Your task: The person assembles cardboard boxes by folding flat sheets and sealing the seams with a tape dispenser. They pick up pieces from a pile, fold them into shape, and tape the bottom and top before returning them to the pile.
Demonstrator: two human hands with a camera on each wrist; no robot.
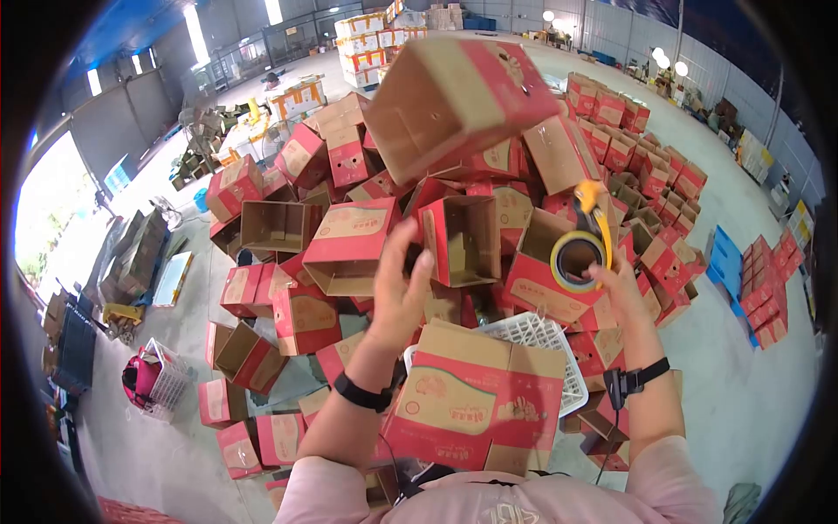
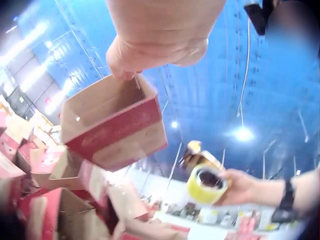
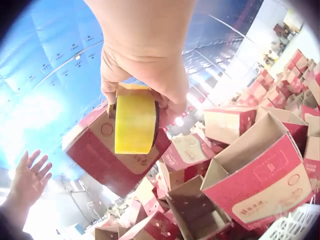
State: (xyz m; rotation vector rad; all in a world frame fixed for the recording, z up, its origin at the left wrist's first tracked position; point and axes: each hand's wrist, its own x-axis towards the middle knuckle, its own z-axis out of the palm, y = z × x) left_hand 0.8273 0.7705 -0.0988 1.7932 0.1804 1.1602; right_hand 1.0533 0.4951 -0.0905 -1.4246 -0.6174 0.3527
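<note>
A red and tan carton (image 1: 463,105) hangs tilted in the air above the pile, blurred, with no hand on it in the head view; in the left wrist view the carton (image 2: 120,130) appears just beyond the left hand (image 2: 160,40). My left hand (image 1: 401,293) is raised, fingers spread and holding nothing, as is the left hand (image 3: 31,182) in the right wrist view. My right hand (image 1: 621,284) grips a yellow tape dispenser (image 1: 594,210) with a tape roll (image 3: 135,122) on it. Below both hands, a closed carton (image 1: 476,397) lies over a white plastic basket (image 1: 569,393).
A big heap of open cartons (image 1: 353,236) spreads ahead and to both sides. More cartons (image 1: 650,170) stand in rows at the back right. A white basket (image 1: 170,375) is on the floor at left. Stacked white boxes (image 1: 360,48) stand behind the heap.
</note>
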